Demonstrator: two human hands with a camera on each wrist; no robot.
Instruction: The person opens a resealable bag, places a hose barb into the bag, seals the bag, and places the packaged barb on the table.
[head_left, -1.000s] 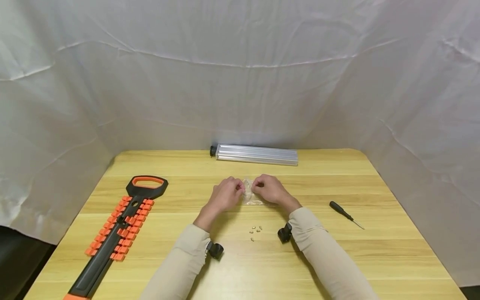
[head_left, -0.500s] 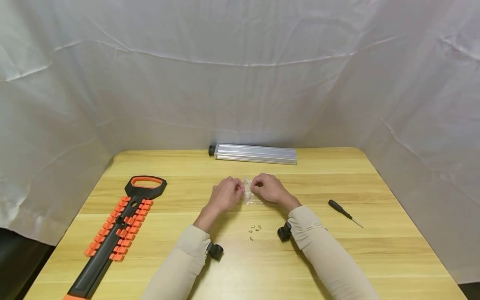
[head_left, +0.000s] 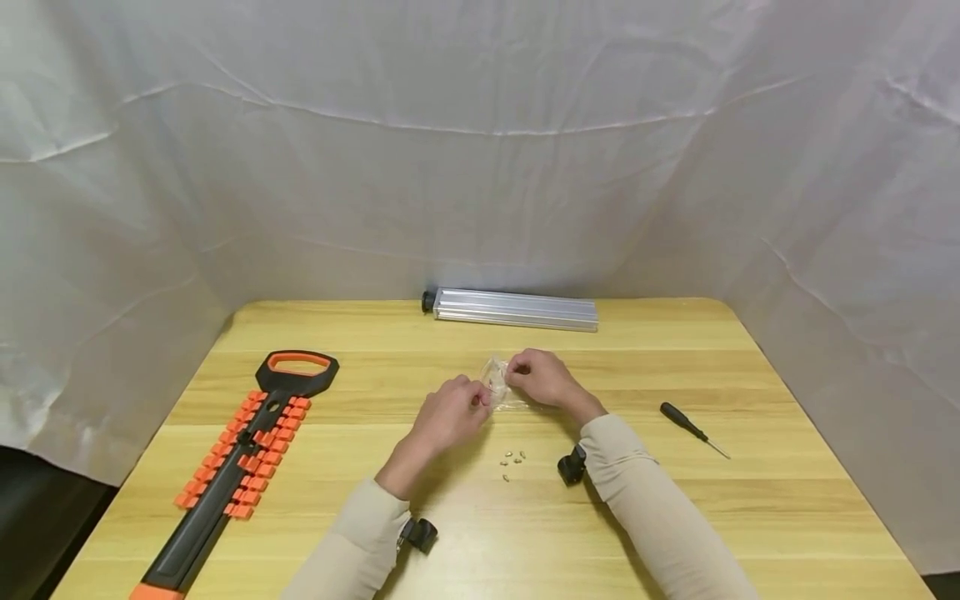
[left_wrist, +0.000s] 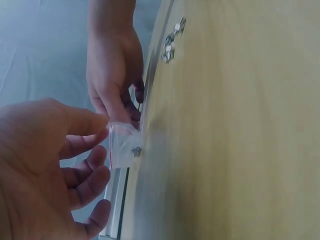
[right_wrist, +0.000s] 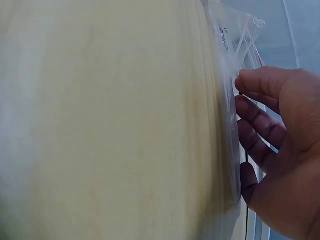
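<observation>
Pinching a small clear bag with the right hand, thumb and fingers closing on its upper edge, just above the table near the middle. Showing the same bag close up in the right wrist view, fingers lying against the plastic. Hovering the left hand just beside the bag on its left, fingers loosely curled and gripping nothing, thumb tip touching or nearly touching the bag; hard to tell which. Holding something tiny and metallic inside the bag, at its lower corner in the left wrist view. Lying loose on the table just nearer than the hands, a few small screws. Resting well apart: an orange-and-black rack to the left, a screwdriver to the right, an aluminium bar along the far edge
</observation>
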